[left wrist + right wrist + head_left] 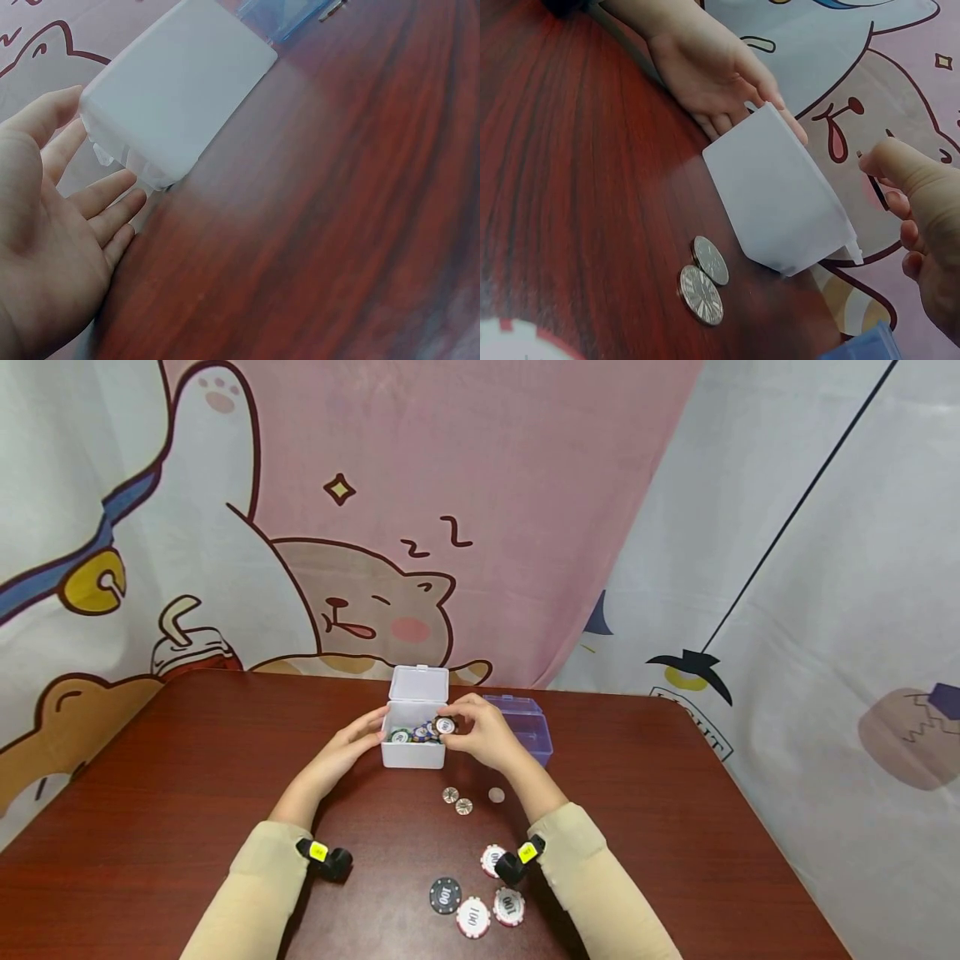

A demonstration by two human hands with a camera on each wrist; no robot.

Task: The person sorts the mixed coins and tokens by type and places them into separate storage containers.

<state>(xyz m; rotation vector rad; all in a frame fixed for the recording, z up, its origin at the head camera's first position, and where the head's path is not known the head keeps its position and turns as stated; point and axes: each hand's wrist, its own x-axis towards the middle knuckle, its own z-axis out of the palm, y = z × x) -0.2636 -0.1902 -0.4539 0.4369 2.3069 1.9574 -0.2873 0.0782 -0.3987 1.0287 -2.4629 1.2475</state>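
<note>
A small white plastic box (pixel 412 757) stands on the table with its lid (pixel 420 685) swung up at the back. Several poker chips (pixel 401 737), green- and blue-edged, lie inside it. Extended fingers of my left hand (pixel 347 750) touch the box's left side; the left wrist view shows that hand (pixel 56 240) with the palm facing the box. Over the box's right part, my right hand (pixel 483 732) pinches a dark-edged poker chip (pixel 446 725) between thumb and fingers. In the right wrist view the pinched chip (pixel 878 192) appears edge-on above the box.
Right of the white box is a translucent blue-purple box (pixel 536 727), partly behind my right hand. In front lie silver coins (pixel 464 807). Nearer me are a black chip (pixel 446 895) and several white chips (pixel 473 917), one partly under the right wrist camera. A patterned curtain (pixel 525 510) hangs behind the table.
</note>
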